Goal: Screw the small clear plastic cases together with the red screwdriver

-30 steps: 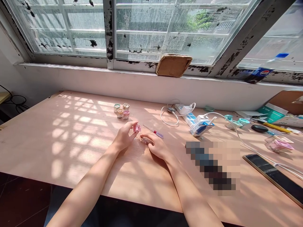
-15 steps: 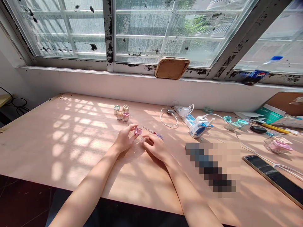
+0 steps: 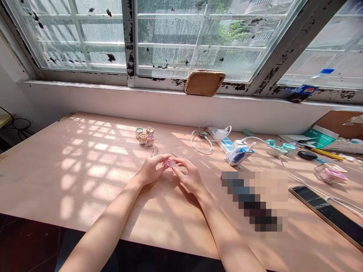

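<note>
You have a small translucent pink plastic piece (image 3: 169, 163) between your two hands, over the middle of the table. Your left hand (image 3: 149, 170) is almost closed, with thumb and fingers pinching the piece from its left side. Your right hand (image 3: 188, 175) comes in from the other side, curled with its fingertips closed against the piece; your fingers hide much of its shape. Just beyond your left hand stands a small clear plastic cube (image 3: 154, 152), and the thin metal shaft of a screwdriver (image 3: 173, 153) shows behind your hands. Farther back on the pale plywood table (image 3: 53, 177) sits a tight cluster of four small square pastel-rimmed cups (image 3: 143, 136). Off to your right lie a white power strip (image 3: 219, 133) with a looped white cable (image 3: 200, 144), a blue-and-white carton (image 3: 239, 153), pale teal plastic pieces (image 3: 279, 149), a pink-and-clear plastic assembly (image 3: 330, 175) and a black phone with a gold edge (image 3: 326, 213).
</note>
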`<state>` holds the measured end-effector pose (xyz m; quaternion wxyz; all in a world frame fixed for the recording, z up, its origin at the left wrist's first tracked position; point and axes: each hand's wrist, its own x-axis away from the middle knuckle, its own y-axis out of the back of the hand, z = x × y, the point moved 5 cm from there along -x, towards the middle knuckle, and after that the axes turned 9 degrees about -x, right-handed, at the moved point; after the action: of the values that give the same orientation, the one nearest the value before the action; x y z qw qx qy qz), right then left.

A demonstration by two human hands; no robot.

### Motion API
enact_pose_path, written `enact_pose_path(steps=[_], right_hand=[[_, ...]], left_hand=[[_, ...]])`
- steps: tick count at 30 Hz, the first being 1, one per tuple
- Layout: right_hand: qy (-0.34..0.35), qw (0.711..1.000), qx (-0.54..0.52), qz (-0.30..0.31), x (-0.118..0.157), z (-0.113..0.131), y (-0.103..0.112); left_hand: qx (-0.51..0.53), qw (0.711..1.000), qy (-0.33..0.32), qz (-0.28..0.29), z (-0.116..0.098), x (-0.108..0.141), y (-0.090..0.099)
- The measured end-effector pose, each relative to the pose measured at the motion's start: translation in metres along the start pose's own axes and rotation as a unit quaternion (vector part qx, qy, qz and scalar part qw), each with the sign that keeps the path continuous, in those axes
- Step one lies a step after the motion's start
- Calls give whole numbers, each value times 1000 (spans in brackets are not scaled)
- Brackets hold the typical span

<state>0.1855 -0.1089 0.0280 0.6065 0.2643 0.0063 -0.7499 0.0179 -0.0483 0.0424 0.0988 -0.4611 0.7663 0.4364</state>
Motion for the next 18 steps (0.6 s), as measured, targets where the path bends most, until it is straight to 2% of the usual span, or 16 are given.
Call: enact_pose_path(steps=[10, 18], right_hand=[[8, 999, -22, 31, 1, 6, -4], [-43, 996, -67, 30, 3, 8, -3]], left_hand=[[16, 999, 19, 27, -4, 2, 0], [29, 998, 37, 48, -6, 2, -1]])
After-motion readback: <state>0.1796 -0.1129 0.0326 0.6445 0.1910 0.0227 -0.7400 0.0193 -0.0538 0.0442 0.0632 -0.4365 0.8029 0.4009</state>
